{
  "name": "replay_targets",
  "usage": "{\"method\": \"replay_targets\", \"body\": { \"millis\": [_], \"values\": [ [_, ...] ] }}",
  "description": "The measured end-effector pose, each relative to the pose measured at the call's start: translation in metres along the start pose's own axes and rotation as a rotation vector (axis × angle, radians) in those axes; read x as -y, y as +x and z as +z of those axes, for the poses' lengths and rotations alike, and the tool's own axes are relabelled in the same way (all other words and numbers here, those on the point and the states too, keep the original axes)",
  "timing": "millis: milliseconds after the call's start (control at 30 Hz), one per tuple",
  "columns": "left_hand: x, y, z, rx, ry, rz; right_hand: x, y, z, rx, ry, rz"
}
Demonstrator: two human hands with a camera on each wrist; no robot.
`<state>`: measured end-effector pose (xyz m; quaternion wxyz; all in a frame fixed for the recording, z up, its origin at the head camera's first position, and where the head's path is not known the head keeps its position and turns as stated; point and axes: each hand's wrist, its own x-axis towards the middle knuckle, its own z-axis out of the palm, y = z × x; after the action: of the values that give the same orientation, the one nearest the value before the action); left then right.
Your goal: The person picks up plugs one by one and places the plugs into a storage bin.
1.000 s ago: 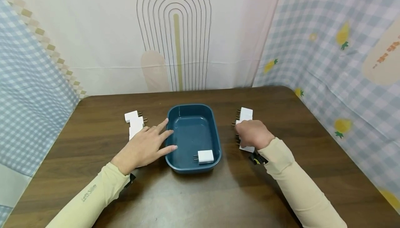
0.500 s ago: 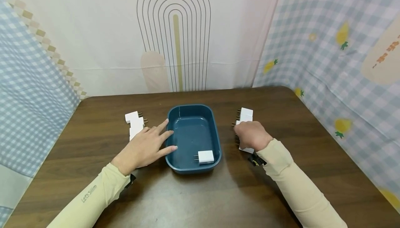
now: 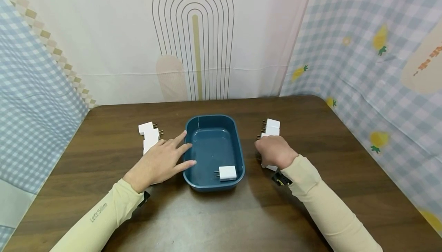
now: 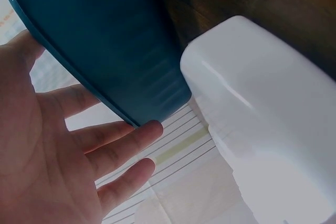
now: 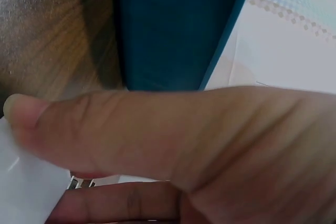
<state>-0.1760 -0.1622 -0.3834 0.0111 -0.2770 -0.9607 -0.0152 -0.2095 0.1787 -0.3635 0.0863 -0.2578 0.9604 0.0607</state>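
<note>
My left hand (image 3: pixel 160 165) is spread over the left rim of a blue plastic bin (image 3: pixel 238 137), its fingertips reaching just past the edge. In the left wrist view, its fingers (image 4: pixel 126 142) lie along the bin's rim, and a white charger (image 4: pixel 262 93) fills the right side. One white plug charger (image 3: pixel 227 173) lies in the bin's near right corner, prongs leftward. On the right, my right hand (image 3: pixel 276 151) pinches a white charger (image 5: pixel 26 177) between thumb and fingers; the hand covers most of it in the head view.
Beyond the right hand more white chargers (image 3: pixel 272 126) stand in a row, prongs toward the bin. Another row of white chargers (image 3: pixel 150 137) runs partly under the left hand. Patterned cloth (image 3: pixel 121 52) hangs behind the brown wooden table (image 3: pixel 207 221).
My right hand has shifted slightly left and nearer, and the charger in its grip has moved left with it. The left hand and the bin have stayed in place.
</note>
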Motion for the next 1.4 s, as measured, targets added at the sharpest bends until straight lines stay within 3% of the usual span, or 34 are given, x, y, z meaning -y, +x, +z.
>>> {"method": "replay_targets", "body": {
  "millis": [900, 1400],
  "values": [
    [-0.0007, -0.0009, -0.0002, -0.004, -0.011, 0.006, 0.0042, 0.0055, 0.0073, 0.008, -0.031, -0.04],
    [-0.0009, -0.0013, -0.001, 0.004, -0.021, -0.004, 0.0074, 0.0063, 0.0044, 0.051, 0.035, -0.045]
  ]
}}
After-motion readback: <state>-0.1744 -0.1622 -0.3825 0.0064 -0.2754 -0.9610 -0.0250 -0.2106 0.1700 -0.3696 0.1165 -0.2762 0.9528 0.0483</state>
